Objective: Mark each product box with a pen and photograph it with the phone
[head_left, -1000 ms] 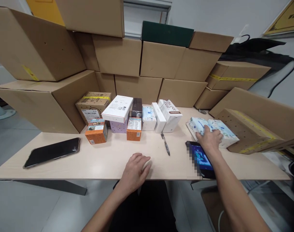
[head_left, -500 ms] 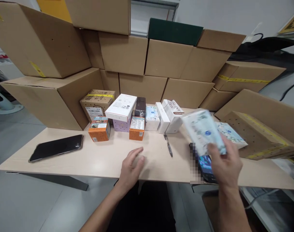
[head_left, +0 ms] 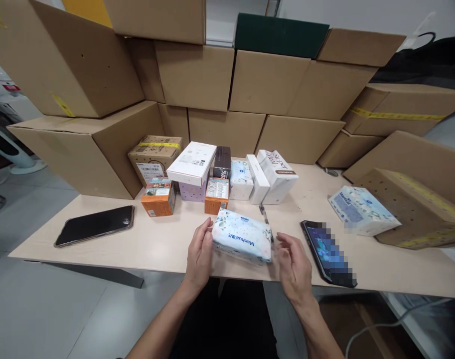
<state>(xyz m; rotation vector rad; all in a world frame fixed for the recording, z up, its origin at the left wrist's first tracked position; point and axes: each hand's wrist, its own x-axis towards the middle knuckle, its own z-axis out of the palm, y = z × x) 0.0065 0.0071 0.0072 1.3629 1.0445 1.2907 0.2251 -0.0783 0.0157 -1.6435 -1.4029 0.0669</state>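
A pale blue, floral tissue pack [head_left: 242, 236] is in front of me near the table's front edge, between my two hands. At its left end is my left hand [head_left: 199, 253], fingers stretched out along the side and seeming to touch it. My right hand [head_left: 295, 267] is off the pack's right end, its fingers apart and slightly curled, with a small gap between. Behind the pack lies a pen [head_left: 263, 215], partly covered by it.
Small boxes stand in a row behind, including two orange boxes [head_left: 217, 194], a white flat box [head_left: 193, 162] and a white carton [head_left: 277, 177]. A black phone [head_left: 94, 225] lies left, a lit phone [head_left: 326, 254] right. Another tissue pack [head_left: 364, 209] is farther right. Cardboard boxes [head_left: 270, 82] wall the back.
My right hand has brought the tissue pack from the right down to the middle and let go of it. My left hand has come against its left end.
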